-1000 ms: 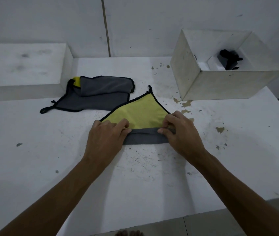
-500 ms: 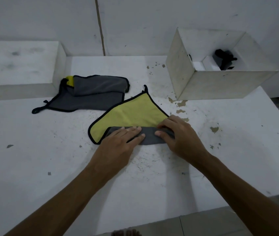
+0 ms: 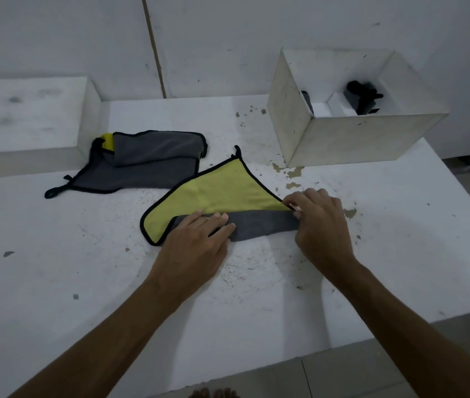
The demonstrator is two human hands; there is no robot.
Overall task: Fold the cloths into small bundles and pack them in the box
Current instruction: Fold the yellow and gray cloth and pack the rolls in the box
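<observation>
A grey cloth (image 3: 144, 165) lies folded on the worktop (image 3: 55, 268). Beside it, the left hand (image 3: 196, 248) presses flat, straight fingers on the yellow cloth (image 3: 222, 193) — the right hand (image 3: 321, 222) pinches its grey fold. The box (image 3: 343, 139) stands behind.

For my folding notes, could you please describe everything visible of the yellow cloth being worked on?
The yellow cloth is soft-looking, black-edged, grey on its reverse, with a small loop at its far corner. It lies flat on the white table, near edge rolled into a grey band. The left hand presses the band flat; the right hand pinches its right end.
</observation>
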